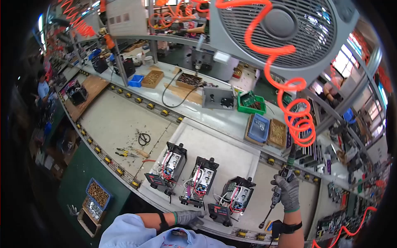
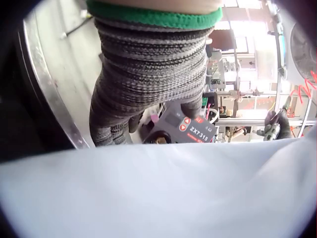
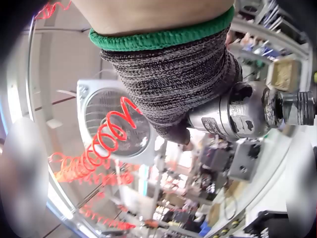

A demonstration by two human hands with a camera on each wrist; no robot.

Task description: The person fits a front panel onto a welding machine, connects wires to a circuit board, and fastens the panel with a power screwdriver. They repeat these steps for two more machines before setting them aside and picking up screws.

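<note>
In the head view my gloved right hand point(image 1: 287, 192) grips an air screwdriver point(image 1: 276, 197), its long bit slanting down over the bench's right part. The right wrist view shows its metal body point(image 3: 237, 116) in the gloved fist. My gloved left hand point(image 1: 188, 218) is low at the bench's near edge, fingers loosely extended, by the front of the middle electrical unit point(image 1: 202, 177). Its thumb overlaps a grey panel point(image 2: 190, 129) marked ZX7315 in the left wrist view. Similar open units with red and white wires stand left point(image 1: 171, 163) and right point(image 1: 239, 196).
A white board point(image 1: 223, 142) lies under the units. Pliers point(image 1: 126, 153) and black scissors point(image 1: 144, 139) lie to the left. Behind are a green bin point(image 1: 251, 110) and a blue bin point(image 1: 259, 127). An orange coiled hose point(image 1: 300, 115) hangs down near the right hand, below a large fan point(image 1: 281, 25).
</note>
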